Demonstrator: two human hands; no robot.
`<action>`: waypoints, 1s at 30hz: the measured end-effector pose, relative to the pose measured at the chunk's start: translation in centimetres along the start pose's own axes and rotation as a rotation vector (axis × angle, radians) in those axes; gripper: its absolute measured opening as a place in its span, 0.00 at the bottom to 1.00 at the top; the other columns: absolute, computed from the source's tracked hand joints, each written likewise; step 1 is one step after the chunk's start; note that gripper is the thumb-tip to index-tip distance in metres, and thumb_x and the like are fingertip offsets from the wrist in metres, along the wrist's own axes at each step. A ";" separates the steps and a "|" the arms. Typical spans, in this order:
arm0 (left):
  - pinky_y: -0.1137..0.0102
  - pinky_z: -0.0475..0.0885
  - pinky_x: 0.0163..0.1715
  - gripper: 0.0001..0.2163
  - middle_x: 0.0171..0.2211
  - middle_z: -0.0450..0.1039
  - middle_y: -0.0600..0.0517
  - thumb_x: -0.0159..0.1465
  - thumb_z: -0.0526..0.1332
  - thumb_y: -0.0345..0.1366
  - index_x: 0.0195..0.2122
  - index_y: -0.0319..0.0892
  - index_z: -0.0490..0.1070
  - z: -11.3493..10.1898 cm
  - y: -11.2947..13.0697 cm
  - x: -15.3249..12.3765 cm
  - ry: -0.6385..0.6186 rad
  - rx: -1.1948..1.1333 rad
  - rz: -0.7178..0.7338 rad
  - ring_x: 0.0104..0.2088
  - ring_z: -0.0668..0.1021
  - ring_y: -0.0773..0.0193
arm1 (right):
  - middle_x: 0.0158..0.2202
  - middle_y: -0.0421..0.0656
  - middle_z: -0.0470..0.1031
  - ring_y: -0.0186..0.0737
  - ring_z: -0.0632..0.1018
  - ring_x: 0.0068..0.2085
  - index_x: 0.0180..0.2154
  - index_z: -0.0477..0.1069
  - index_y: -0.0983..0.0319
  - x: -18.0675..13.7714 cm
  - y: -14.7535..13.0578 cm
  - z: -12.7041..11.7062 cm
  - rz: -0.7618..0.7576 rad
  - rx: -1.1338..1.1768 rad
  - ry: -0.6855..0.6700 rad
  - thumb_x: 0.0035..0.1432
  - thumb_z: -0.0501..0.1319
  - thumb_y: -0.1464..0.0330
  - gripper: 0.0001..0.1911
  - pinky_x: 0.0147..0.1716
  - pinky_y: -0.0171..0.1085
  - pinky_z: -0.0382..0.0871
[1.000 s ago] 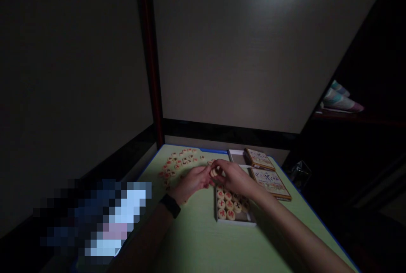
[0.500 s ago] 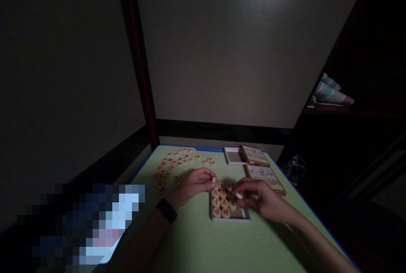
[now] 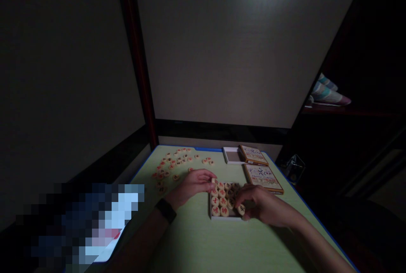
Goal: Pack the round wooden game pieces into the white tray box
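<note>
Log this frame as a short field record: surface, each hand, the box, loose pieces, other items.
surface: green table with blue edge
left hand: left hand pinches a round piece at the box's far-left corner; dark wristband
right hand: right hand holds a black-marked piece over the box's near-right corner
box: shallow white box, partly filled with pieces
loose pieces: scattered pieces at far left
other items: empty tray, two printed lids at far right

Pixelated block [image 3: 91, 222] hides lower-left area. Marks on loose discs [image 3: 177, 163] too small to read. Right hand [image 3: 263, 207] covers tray [image 3: 212, 216] corner.
</note>
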State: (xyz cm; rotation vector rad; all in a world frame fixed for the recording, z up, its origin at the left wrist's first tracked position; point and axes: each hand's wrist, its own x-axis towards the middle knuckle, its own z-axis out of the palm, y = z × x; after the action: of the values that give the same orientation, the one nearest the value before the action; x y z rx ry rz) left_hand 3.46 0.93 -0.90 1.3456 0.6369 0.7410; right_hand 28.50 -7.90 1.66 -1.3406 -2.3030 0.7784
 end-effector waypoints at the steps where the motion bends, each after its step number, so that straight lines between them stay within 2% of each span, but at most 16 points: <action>1: 0.67 0.74 0.40 0.17 0.36 0.77 0.49 0.49 0.75 0.39 0.38 0.40 0.76 0.0 0.0 0.0 -0.002 0.003 -0.001 0.37 0.78 0.62 | 0.38 0.42 0.81 0.42 0.79 0.41 0.36 0.82 0.60 0.1 0.0 0.0 -0.003 0.001 -0.005 0.47 0.66 0.80 0.14 0.43 0.39 0.69; 6: 0.67 0.73 0.39 0.18 0.35 0.77 0.49 0.48 0.76 0.40 0.37 0.39 0.76 0.1 0.0 0.0 -0.013 0.005 -0.007 0.35 0.78 0.62 | 0.37 0.41 0.81 0.42 0.78 0.41 0.35 0.82 0.59 0.3 -0.1 0.1 -0.019 -0.024 -0.005 0.46 0.67 0.81 0.15 0.42 0.38 0.69; 14: 0.68 0.73 0.39 0.17 0.36 0.77 0.49 0.49 0.76 0.39 0.37 0.40 0.77 0.2 0.2 -0.1 -0.005 0.016 0.008 0.38 0.78 0.62 | 0.36 0.40 0.79 0.40 0.78 0.39 0.34 0.82 0.59 0.4 -0.1 0.3 -0.048 -0.019 -0.024 0.46 0.67 0.82 0.15 0.40 0.37 0.68; 23: 0.68 0.73 0.41 0.18 0.36 0.77 0.50 0.46 0.77 0.36 0.37 0.39 0.76 0.3 0.5 -0.4 -0.062 0.003 -0.007 0.37 0.78 0.62 | 0.38 0.41 0.79 0.41 0.78 0.41 0.35 0.81 0.60 0.0 -0.1 0.0 0.011 -0.009 -0.011 0.44 0.68 0.82 0.16 0.42 0.38 0.69; 25: 0.69 0.73 0.40 0.19 0.37 0.76 0.50 0.46 0.77 0.36 0.37 0.39 0.75 0.4 0.5 -0.5 -0.100 -0.018 -0.017 0.37 0.79 0.63 | 0.38 0.42 0.79 0.41 0.78 0.41 0.36 0.80 0.60 0.1 -0.5 0.0 0.022 0.009 0.052 0.47 0.68 0.80 0.14 0.41 0.38 0.69; 27: 0.69 0.72 0.39 0.19 0.38 0.76 0.49 0.46 0.77 0.36 0.37 0.39 0.73 0.6 0.5 -0.5 -0.146 -0.048 -0.020 0.37 0.79 0.64 | 0.38 0.43 0.78 0.41 0.77 0.39 0.39 0.79 0.61 0.2 -1.0 0.3 -0.014 0.028 0.174 0.51 0.68 0.77 0.12 0.41 0.38 0.70; 30: 0.71 0.72 0.37 0.22 0.38 0.76 0.50 0.46 0.78 0.34 0.37 0.40 0.69 1.0 0.1 -0.5 -0.197 -0.075 -0.015 0.36 0.79 0.65 | 0.42 0.45 0.75 0.41 0.76 0.40 0.48 0.76 0.60 0.6 -1.5 1.4 -0.127 0.054 0.309 0.56 0.67 0.73 0.17 0.41 0.38 0.71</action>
State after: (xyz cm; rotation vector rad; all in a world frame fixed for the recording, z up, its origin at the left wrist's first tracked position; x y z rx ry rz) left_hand 3.88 -0.10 -0.66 1.3239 0.4583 0.6054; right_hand 26.38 -8.36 1.55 -1.1848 -2.0838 0.5460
